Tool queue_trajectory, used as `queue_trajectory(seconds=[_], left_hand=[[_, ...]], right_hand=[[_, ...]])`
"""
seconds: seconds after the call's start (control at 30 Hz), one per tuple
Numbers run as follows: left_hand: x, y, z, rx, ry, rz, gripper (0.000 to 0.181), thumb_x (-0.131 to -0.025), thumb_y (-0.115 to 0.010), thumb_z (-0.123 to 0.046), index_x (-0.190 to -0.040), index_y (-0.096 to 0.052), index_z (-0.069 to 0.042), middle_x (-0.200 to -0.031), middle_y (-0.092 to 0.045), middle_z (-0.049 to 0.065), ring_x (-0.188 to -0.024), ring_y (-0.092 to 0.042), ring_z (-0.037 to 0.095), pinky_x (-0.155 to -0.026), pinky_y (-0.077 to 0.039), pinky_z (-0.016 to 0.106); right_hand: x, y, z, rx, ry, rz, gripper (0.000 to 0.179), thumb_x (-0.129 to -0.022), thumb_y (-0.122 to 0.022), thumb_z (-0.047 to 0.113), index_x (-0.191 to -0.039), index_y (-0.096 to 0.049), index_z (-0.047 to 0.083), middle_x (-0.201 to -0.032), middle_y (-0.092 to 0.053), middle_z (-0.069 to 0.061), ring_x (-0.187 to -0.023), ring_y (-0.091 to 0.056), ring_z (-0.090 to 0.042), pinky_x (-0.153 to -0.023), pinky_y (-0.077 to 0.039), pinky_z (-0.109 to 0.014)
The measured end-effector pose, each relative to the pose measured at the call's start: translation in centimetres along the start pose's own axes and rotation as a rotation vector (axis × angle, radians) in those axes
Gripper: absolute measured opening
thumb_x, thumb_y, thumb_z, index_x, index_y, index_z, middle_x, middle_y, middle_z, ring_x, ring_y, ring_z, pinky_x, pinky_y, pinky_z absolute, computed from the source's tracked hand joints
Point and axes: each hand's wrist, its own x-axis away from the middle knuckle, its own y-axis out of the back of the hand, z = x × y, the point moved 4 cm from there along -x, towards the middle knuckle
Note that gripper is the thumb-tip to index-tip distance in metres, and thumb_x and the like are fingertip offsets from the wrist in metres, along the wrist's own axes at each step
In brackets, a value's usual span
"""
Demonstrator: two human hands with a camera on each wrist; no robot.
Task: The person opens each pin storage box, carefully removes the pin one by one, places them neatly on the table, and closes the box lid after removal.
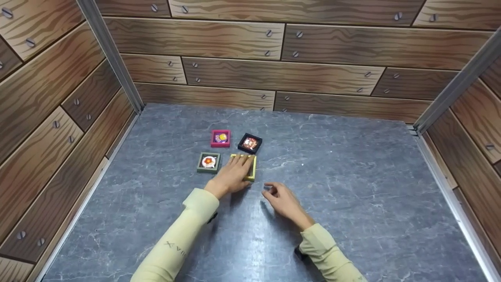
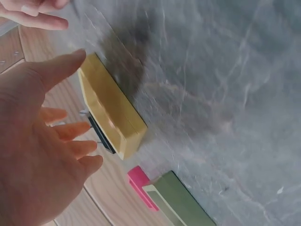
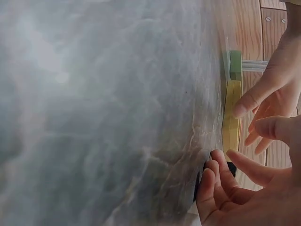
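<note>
My left hand (image 1: 233,176) reaches over a yellow square box (image 1: 255,167), its fingers spread across the far part. In the left wrist view, the thumb tip lies at one corner of the yellow box (image 2: 120,106), with the other fingers above its open side. Just right of that box, my right hand (image 1: 283,199) hovers near the tabletop, fingers loosely bent and holding nothing visible. A green box (image 1: 208,162) with a red flower picture stands left of the yellow one. Behind are a pink box (image 1: 220,138) and a tilted black box (image 1: 249,143), each with a round picture inside.
Grey marbled tabletop (image 1: 344,188) spreads around the boxes. Wood-patterned walls (image 1: 235,70) enclose the back and both sides, with metal posts (image 1: 117,58) at the rear corners and a metal strip (image 1: 454,211) along the right edge.
</note>
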Motion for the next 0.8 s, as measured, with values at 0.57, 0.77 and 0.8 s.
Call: queue_trajectory(seconds=[0.57, 0.77, 0.8], left_hand=[[-1.7, -0.4, 0.9, 0.056, 0.002, 0.053, 0.084, -0.097, -0.076, -0.029, -0.163, -0.033, -0.002, -0.169, -0.033, 0.027, -0.158, -0.029, 0.050, -0.135, -0.020, 0.063], [-2.0, -0.1, 1.1, 0.063, -0.033, 0.088, 0.083, -0.095, -0.077, -0.029, -0.162, -0.036, -0.002, -0.168, -0.035, 0.026, -0.159, -0.028, 0.048, -0.135, -0.021, 0.062], [-2.0, -0.1, 1.1, 0.070, -0.041, 0.099, 0.084, -0.095, -0.078, -0.028, -0.162, -0.035, -0.002, -0.168, -0.034, 0.026, -0.159, -0.028, 0.049, -0.135, -0.020, 0.062]], right_hand=[[-3.5, -1.0, 1.2, -0.004, -0.020, 0.082, 0.048, -0.095, -0.059, 0.010, -0.139, -0.063, -0.006, -0.094, -0.071, -0.009, -0.080, -0.057, -0.012, -0.076, -0.052, -0.029], [-4.8, -0.7, 1.4, -0.013, -0.029, 0.091, 0.046, -0.096, -0.054, 0.006, -0.139, -0.063, -0.008, -0.101, -0.071, -0.014, -0.082, -0.055, -0.016, -0.076, -0.050, -0.028], [-5.0, -0.7, 1.4, -0.002, -0.015, 0.086, 0.045, -0.096, -0.054, 0.005, -0.138, -0.063, -0.008, -0.107, -0.073, -0.017, -0.087, -0.058, -0.017, -0.082, -0.053, -0.031]])
